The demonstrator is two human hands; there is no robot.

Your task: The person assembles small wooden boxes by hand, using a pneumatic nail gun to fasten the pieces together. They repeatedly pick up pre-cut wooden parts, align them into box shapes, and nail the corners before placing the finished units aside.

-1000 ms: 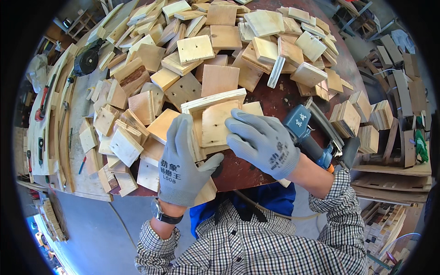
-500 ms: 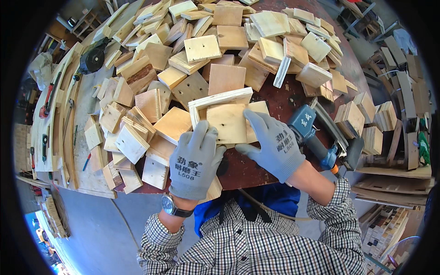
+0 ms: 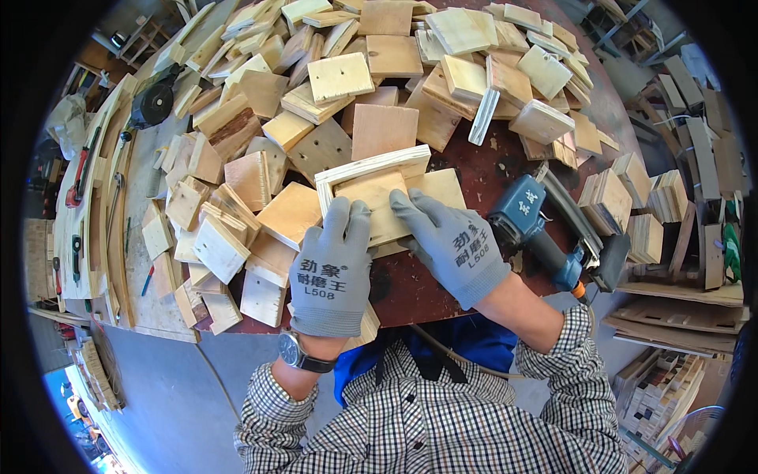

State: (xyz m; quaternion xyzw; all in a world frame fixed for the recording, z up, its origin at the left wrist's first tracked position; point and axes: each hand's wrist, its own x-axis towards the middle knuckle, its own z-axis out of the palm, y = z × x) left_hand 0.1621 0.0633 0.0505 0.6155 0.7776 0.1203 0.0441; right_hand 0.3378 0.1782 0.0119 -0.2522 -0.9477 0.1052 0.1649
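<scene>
My left hand [image 3: 332, 265], in a grey work glove, grips the near left side of a small plywood block [image 3: 365, 186]. This block sits in the inner corner of an L-shaped plywood piece [image 3: 375, 167], against its far and left strips. My right hand [image 3: 452, 241], gloved alike, pinches the block's right part with fingers on top; its thumb is mostly hidden. Just beyond that hand another pale board [image 3: 439, 186] lies under or beside the block; their overlap is unclear. A blue nail gun [image 3: 523, 207] lies to the right of my right hand.
A large heap of plywood blocks [image 3: 395, 55] covers the table's far side, with more blocks [image 3: 221, 245] at left. Block stacks [image 3: 606, 201] stand right of the nail gun. A black tape measure [image 3: 154, 101] and red-handled tool [image 3: 79, 180] lie at the left.
My right hand has moved left and its fingers now lie on top of the block. My left fingers reach farther over it. The block has slid left and farther into the L-shaped piece's corner.
</scene>
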